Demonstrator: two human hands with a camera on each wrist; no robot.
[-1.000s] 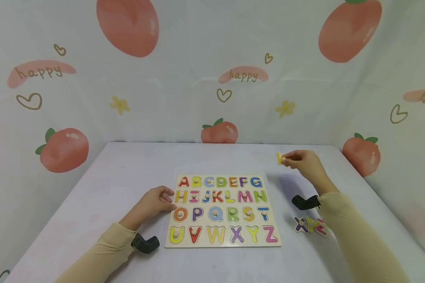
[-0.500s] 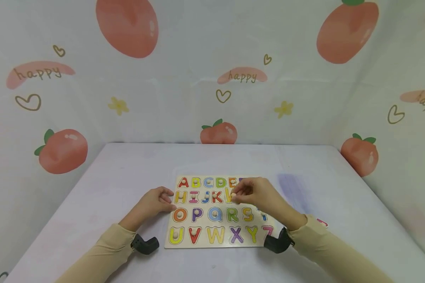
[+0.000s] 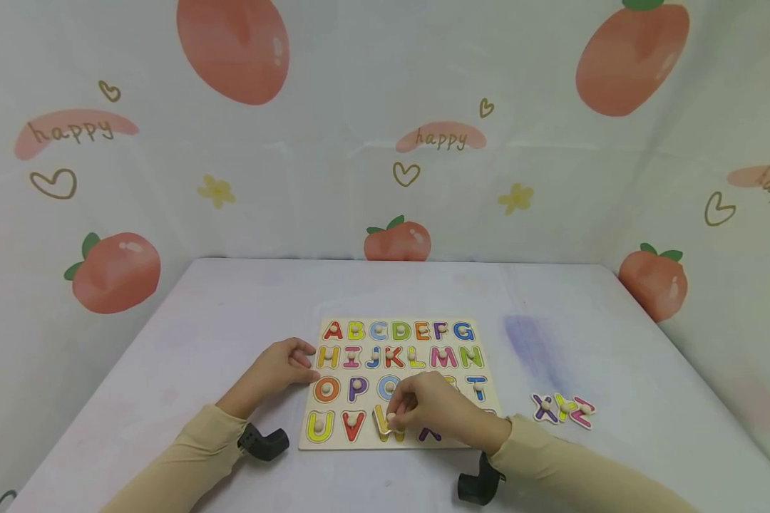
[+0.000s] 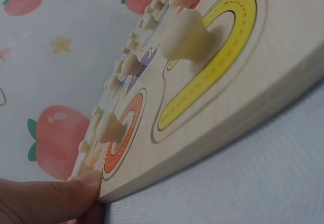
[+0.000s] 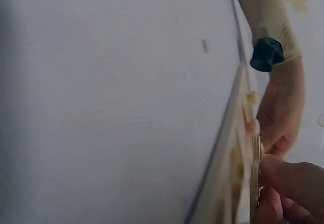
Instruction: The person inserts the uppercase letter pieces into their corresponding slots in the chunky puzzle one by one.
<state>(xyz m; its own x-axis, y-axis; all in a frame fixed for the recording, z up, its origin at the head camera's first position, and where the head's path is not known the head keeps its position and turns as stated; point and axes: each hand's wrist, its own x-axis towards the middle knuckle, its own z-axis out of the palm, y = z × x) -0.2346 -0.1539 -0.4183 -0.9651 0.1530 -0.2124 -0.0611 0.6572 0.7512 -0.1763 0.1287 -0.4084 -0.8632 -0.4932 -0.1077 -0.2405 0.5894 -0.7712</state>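
Observation:
A wooden alphabet puzzle board (image 3: 367, 405) lies on the table with its letters in rows. My left hand (image 3: 282, 367) touches its left edge; in the left wrist view the thumb (image 4: 76, 191) lies against the edge near the orange O (image 4: 124, 133). With thumb and fingers my right hand (image 3: 439, 406) pinches the knob of a yellow W piece (image 3: 380, 422). That piece sits tilted over the W place in the bottom row, partly covered by the fingers. In the right wrist view the piece (image 5: 255, 173) appears edge-on, close above the board.
Right of the board, a purple X (image 3: 544, 408), a yellow-green Y (image 3: 562, 407) and a pink Z (image 3: 582, 412) lie close together on the table (image 3: 244, 299). A purplish stain (image 3: 535, 349) marks the cloth behind them. Printed fabric walls (image 3: 334, 171) surround the table.
My right hand has carried the W piece from the back right, across the board, down to its bottom row. X, Y and Z show again beside the board. The left hand stays put.

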